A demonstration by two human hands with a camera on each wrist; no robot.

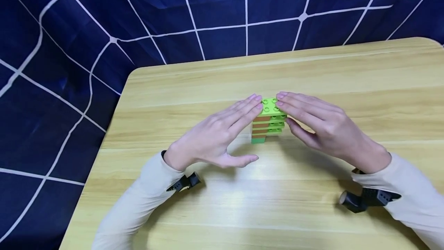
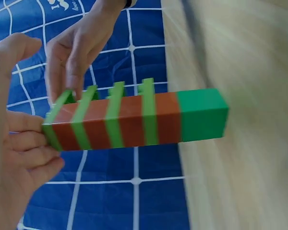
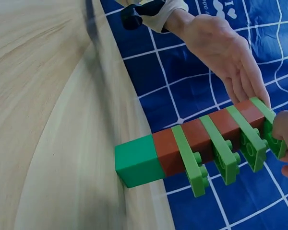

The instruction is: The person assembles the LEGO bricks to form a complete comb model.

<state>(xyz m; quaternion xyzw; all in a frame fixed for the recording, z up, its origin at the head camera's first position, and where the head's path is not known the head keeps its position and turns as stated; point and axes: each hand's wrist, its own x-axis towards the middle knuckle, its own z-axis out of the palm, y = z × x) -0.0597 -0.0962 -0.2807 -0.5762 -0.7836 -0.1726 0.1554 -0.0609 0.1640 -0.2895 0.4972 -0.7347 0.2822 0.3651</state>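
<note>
A tower of toy building bricks [image 1: 261, 125] stands upright on the table. Its base is a dark green brick [image 2: 204, 115]; above it, brown bricks [image 3: 198, 136] alternate with thin lime-green plates [image 3: 221, 151] that jut out to the right. The top plate [image 1: 270, 108] shows its studs. My left hand [image 1: 220, 134] has its fingers straight, their tips at the top's left edge, thumb held away. From the right, my right hand [image 1: 319, 126] touches the top plate with extended fingertips, its thumb close to the overhanging plates below.
The tower stands on a light wood-grain table [image 1: 194, 95]. A dark blue cloth with white grid lines [image 1: 222, 7] hangs behind and left of it. Each wrist carries a small black camera [image 1: 185, 182] below a pale sleeve [image 1: 138, 200].
</note>
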